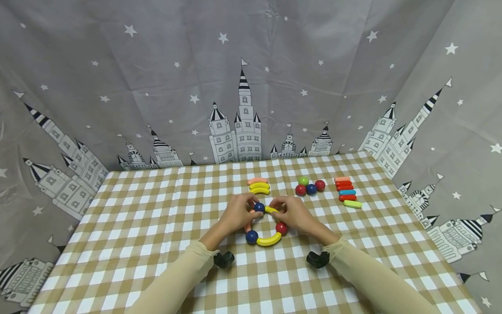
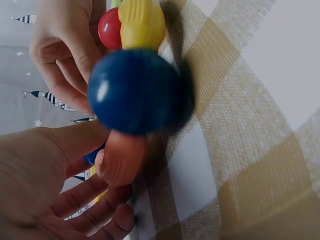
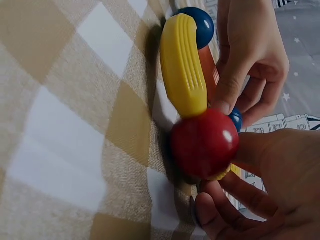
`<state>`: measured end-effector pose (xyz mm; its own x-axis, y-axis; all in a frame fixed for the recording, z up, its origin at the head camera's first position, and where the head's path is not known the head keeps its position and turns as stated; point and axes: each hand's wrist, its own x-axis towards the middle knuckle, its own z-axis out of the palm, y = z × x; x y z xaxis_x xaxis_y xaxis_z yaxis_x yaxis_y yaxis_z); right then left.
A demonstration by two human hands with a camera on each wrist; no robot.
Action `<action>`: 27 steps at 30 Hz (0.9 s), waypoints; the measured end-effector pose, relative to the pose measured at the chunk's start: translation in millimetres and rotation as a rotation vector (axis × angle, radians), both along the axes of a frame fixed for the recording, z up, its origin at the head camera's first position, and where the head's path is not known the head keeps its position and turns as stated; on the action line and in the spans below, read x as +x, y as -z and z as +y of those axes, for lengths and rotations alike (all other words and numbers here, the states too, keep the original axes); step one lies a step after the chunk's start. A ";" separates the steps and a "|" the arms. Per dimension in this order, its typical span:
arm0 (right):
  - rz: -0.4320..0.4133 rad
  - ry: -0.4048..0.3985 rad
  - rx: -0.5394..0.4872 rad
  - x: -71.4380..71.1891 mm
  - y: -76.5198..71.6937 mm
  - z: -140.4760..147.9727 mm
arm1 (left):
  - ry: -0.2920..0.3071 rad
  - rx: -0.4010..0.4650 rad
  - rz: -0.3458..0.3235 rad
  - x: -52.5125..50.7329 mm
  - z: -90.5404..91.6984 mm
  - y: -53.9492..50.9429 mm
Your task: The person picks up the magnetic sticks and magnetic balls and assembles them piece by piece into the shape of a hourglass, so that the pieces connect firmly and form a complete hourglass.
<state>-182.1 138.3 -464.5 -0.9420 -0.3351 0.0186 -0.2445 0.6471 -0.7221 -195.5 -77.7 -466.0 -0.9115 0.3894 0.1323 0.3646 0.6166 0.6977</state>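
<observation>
A ring of balls and curved plastic pieces lies on the checked tablecloth. My left hand [image 1: 238, 210] grips the upper blue ball [image 1: 259, 207] between thumb and fingers. At the ring's upper right, my right hand [image 1: 295, 212] pinches a yellow curved piece [image 1: 270, 209], its end close against that ball. A red ball [image 1: 281, 228] sits below the right hand. Along the bottom, a yellow curved piece [image 1: 269, 240] joins it to a second blue ball [image 1: 252, 237]. An orange curved piece [image 2: 122, 157] runs up the left side, partly hidden by the left hand.
Behind the ring lie several curved pieces [image 1: 259, 186], one orange and the others yellow. Red, blue and green balls [image 1: 311, 189] cluster at the back right. Farther right, several short coloured rods [image 1: 347, 192] lie in a column. A grey printed curtain [image 1: 294, 87] hangs behind the table.
</observation>
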 end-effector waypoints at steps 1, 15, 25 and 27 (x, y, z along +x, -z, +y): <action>-0.008 0.001 -0.005 -0.6 -0.5 -0.4 | -0.001 0.000 0.001 0.3 -0.3 0.1; -0.008 -0.058 -0.032 -1.4 0.1 5.8 | 0.005 0.007 0.004 1.2 -4.6 1.1; 0.151 -0.007 -0.003 11.0 -11.5 62.5 | 0.083 0.060 -0.034 -1.5 -11.8 -0.5; 0.188 0.016 0.012 12.6 -11.7 77.9 | 0.063 0.059 -0.033 -1.6 -12.5 0.0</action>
<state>-169.5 216.2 -452.9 -0.9276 -0.3213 0.1907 -0.3638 0.6602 -0.6571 -197.1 -90.2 -466.0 -0.8896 0.4388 0.1269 0.3779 0.5508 0.7442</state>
